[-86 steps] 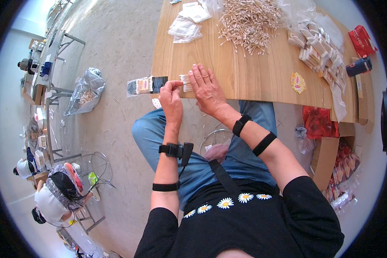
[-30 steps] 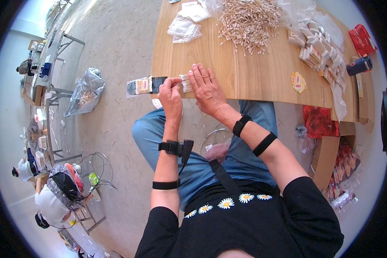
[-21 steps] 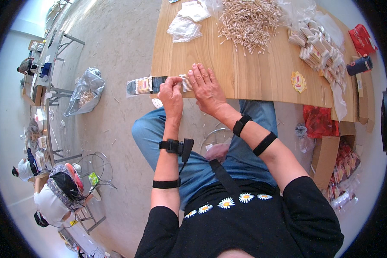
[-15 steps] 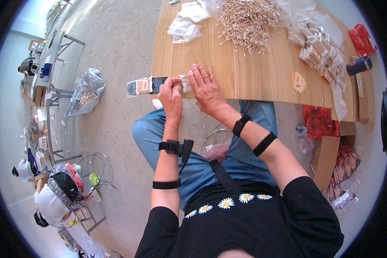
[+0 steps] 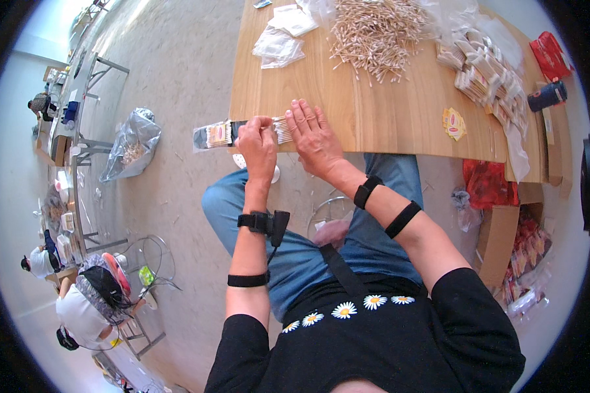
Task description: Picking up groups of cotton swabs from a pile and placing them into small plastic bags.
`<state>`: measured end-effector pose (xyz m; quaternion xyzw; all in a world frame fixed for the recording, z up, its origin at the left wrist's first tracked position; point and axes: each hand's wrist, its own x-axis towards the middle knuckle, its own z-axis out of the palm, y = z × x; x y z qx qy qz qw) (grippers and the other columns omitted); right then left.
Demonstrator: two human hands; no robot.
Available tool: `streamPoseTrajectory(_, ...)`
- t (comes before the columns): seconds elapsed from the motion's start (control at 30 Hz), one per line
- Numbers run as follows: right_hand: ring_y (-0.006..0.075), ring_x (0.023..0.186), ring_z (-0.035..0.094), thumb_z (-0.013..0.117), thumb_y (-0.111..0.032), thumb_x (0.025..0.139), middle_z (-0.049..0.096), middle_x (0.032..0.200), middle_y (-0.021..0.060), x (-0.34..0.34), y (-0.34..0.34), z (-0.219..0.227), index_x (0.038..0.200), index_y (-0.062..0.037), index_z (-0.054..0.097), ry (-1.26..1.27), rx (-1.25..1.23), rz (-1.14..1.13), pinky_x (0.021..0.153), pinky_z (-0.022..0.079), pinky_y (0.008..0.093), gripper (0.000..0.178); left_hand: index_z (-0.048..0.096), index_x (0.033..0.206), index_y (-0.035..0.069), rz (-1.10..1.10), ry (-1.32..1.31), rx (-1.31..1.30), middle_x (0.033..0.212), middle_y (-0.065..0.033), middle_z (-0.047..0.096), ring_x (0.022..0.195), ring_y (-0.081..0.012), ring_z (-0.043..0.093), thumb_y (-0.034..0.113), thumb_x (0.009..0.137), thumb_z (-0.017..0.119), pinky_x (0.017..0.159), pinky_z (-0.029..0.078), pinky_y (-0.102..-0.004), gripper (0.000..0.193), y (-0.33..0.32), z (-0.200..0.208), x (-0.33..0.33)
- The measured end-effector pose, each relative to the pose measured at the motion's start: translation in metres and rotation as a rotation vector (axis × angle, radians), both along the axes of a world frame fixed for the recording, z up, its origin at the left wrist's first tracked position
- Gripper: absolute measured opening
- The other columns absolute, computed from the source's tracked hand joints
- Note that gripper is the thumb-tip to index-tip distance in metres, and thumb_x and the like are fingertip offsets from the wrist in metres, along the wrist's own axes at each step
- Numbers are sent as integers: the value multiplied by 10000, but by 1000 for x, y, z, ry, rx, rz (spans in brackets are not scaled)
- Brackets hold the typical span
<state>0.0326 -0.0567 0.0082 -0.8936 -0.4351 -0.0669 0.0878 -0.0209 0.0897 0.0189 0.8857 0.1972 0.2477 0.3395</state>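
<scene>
On the wood-grain table [image 5: 387, 121], the bare left hand [image 5: 258, 141] curls beside a row of white-tipped cotton swabs [image 5: 282, 130], its hold unclear; the bare right hand [image 5: 313, 136], flat and straight-fingered, covers the row's right end. Leftward, a clear plastic packet [image 5: 200, 138] shows a yellowish, red-marked label [image 5: 216, 135].

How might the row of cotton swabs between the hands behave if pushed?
The cotton swabs are probably light and fairly stiff, being thin, straight sticks. They could roll or fan apart, since no band shows on the visible part.
</scene>
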Motion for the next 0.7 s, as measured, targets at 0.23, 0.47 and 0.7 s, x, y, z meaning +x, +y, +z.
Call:
streamPoseTrajectory(0.23, 352, 1476, 252, 650, -198, 790, 311, 1558, 208, -1, 1, 0, 1476, 3, 358, -14, -11, -1, 1209, 186, 477, 772, 667, 840, 108, -140, 174, 406, 865, -87, 647, 909, -290, 602, 142, 849, 630, 800, 444, -441, 51, 14, 9, 32)
streamPoseTrajectory(0.47, 352, 1469, 275, 510, -178, 899, 332, 1553, 210, 0, -1, -8, 1455, 9, 394, -51, 66, -31, 1207, 192, 481, 599, 648, 830, 107, -233, 316, 577, 885, -94, 627, 914, -303, 608, 134, 841, 630, 798, 466, -432, 34, 20, 13, 43)
streamPoseTrajectory(0.7, 353, 1469, 275, 549, -143, 841, 322, 1554, 223, 1, 2, -12, 1446, 34, 394, -17, 136, -20, 1206, 201, 474, 649, 627, 851, 71, -108, 372, 475, 920, -130, 621, 922, -338, 626, 92, 851, 613, 789, 509, -451, 25, 45, 13, 71)
